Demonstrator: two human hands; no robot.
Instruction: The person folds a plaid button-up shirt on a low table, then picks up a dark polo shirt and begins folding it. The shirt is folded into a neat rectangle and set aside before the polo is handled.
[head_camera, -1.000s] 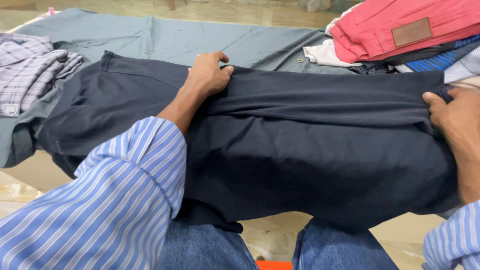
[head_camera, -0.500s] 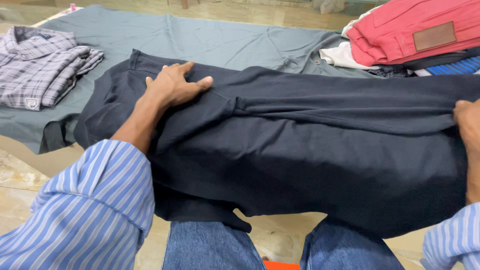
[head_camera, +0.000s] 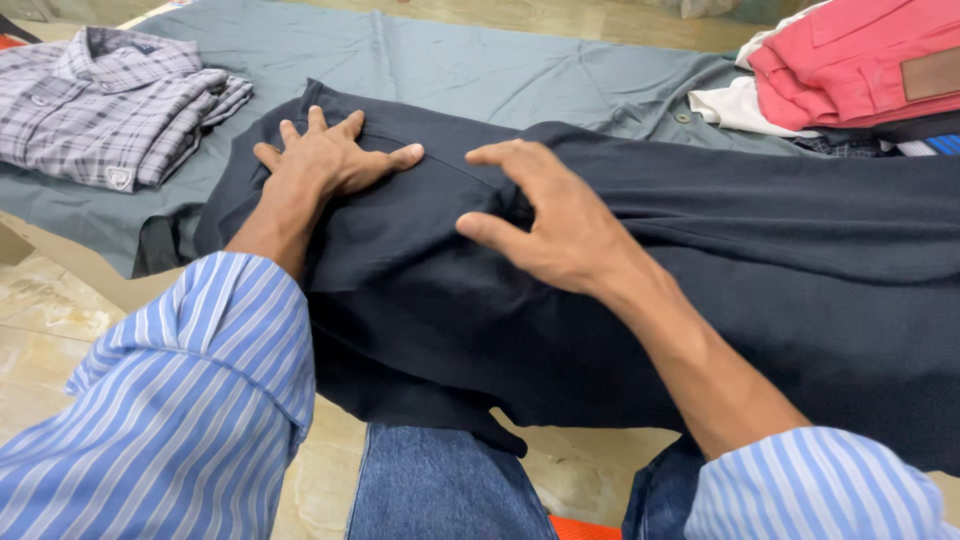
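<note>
A dark navy garment (head_camera: 760, 270), looking like trousers, lies spread across a low surface and drapes over my knees. My left hand (head_camera: 325, 160) rests flat on its left end, fingers spread, near the waistband edge. My right hand (head_camera: 550, 225) hovers or presses on the cloth just right of the left hand, fingers apart and curved, at a fold in the fabric. Neither hand grips anything. Both of my sleeves are blue and white striped.
A grey sheet (head_camera: 480, 70) covers the surface under the garment. A folded grey checked shirt (head_camera: 100, 100) lies at the far left. A stack of clothes with pink trousers (head_camera: 860, 65) on top sits at the far right. Tiled floor lies below left.
My right hand has left the garment's right end and come across to the fold beside my left hand. My left hand slid further left and flattened out.
</note>
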